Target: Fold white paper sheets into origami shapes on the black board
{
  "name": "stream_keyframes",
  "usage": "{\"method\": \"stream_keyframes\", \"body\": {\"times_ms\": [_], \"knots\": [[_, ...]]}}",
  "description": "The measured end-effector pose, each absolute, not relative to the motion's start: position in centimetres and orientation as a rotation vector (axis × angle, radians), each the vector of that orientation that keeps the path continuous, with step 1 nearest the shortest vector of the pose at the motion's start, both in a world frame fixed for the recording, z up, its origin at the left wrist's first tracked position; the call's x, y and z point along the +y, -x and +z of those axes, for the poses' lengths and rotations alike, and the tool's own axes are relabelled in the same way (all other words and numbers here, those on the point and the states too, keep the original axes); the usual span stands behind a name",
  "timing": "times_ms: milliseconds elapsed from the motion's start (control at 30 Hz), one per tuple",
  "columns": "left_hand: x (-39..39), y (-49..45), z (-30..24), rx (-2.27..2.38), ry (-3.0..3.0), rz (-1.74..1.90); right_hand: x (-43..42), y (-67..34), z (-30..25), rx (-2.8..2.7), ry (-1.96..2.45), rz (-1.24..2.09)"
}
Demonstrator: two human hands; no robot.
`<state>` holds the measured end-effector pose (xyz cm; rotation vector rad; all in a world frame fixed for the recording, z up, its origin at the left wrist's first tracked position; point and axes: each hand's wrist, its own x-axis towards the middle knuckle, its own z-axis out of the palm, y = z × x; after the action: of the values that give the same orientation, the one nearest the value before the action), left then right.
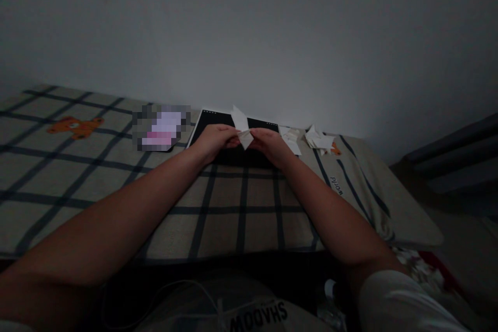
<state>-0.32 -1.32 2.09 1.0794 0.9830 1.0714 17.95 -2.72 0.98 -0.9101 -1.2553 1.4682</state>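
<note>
Between my two hands is a piece of folded white paper point(243, 123), pointed at its top and bottom ends. My left hand point(216, 141) pinches its left side, and my right hand point(270, 143) pinches its right side. Both hands are over a black board or notebook cover point(208, 123) with a light edge and small white marks at its upper corners. Just right of my right hand lies a flat white paper piece point(291, 141). Farther right sits a heap of folded white paper point(318, 138). My fingertips are partly hidden by the paper.
A checked cloth point(78, 171) with bear pictures covers the table. Left of the board lies a blurred-out phone-like object point(161, 129). Behind stands a plain wall point(249, 31). Below the table's right corner are crumpled papers point(422, 270) and a clear bottle point(330, 306).
</note>
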Motion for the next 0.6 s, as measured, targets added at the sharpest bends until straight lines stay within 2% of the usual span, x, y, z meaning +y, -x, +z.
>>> {"method": "stream_keyframes", "body": {"times_ms": [300, 600], "knots": [[-1.97, 0.19, 2.00, 0.975, -1.299, 0.829, -2.44, -18.04, 0.82, -1.181, 0.994, 1.323], [-1.80, 0.33, 2.01, 0.957, -1.379, 0.969, -2.78, -17.88, 0.91, -1.206, 1.038, 1.321]]}}
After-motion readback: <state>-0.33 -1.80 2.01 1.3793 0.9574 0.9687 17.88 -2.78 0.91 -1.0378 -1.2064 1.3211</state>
